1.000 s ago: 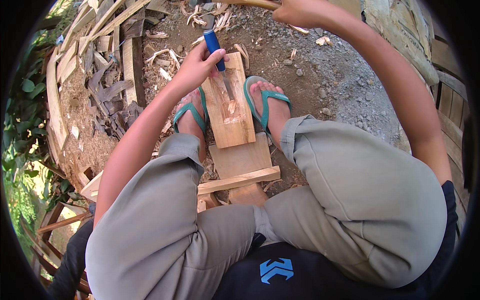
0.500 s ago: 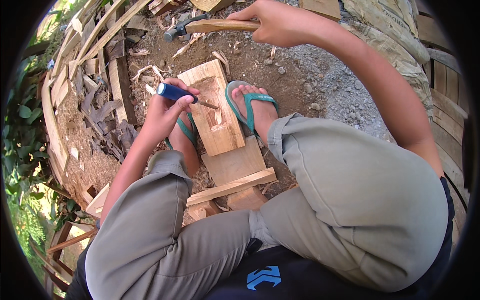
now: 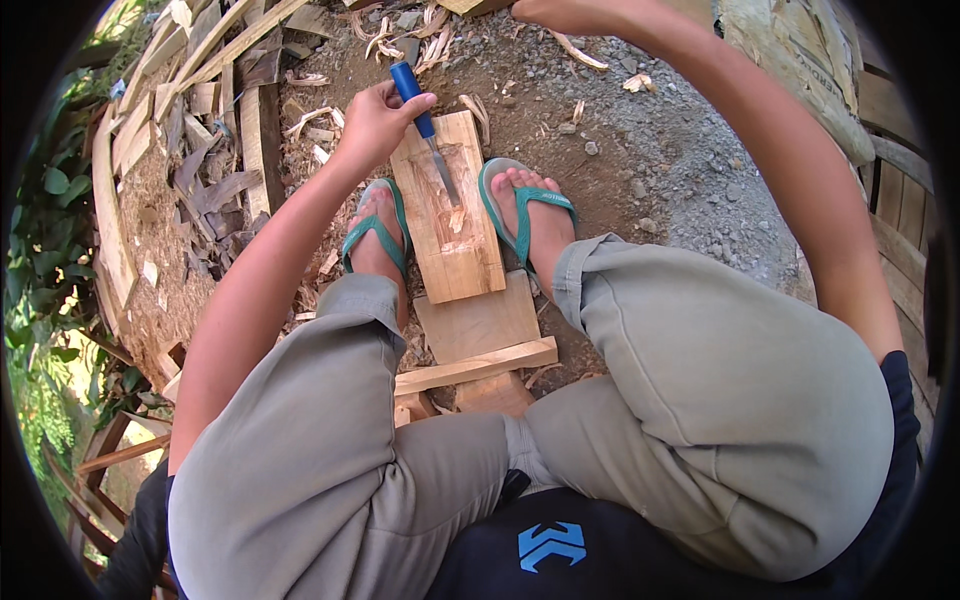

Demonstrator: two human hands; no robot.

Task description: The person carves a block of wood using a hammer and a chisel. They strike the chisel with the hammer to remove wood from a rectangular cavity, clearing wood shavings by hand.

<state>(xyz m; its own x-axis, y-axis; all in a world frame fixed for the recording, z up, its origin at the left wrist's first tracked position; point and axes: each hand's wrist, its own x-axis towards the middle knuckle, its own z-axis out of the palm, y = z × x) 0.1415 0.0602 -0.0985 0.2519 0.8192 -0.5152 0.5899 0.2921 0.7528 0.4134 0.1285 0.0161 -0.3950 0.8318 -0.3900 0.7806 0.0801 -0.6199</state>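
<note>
The left hand (image 3: 376, 128) pinches the blue handle of a chisel (image 3: 427, 127) between thumb and fingers, the blade extending clear of the fingertips to the recess in a wooden block (image 3: 464, 264). The block lies between two sandalled feet. The right hand (image 3: 556, 14) is cut by the upper edge; I cannot tell its fingers' state.

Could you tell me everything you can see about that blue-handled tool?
It looks like a chisel: a smooth, blue, plastic-looking handle with a narrow, grey, metal-looking blade. It slants, handle end away from the person and tip pointing back toward them. The left hand grips the handle. The tip lies over the rough hollow cut in a pale wooden block, beside a light chip; how deep it bites, I can't tell.
</note>
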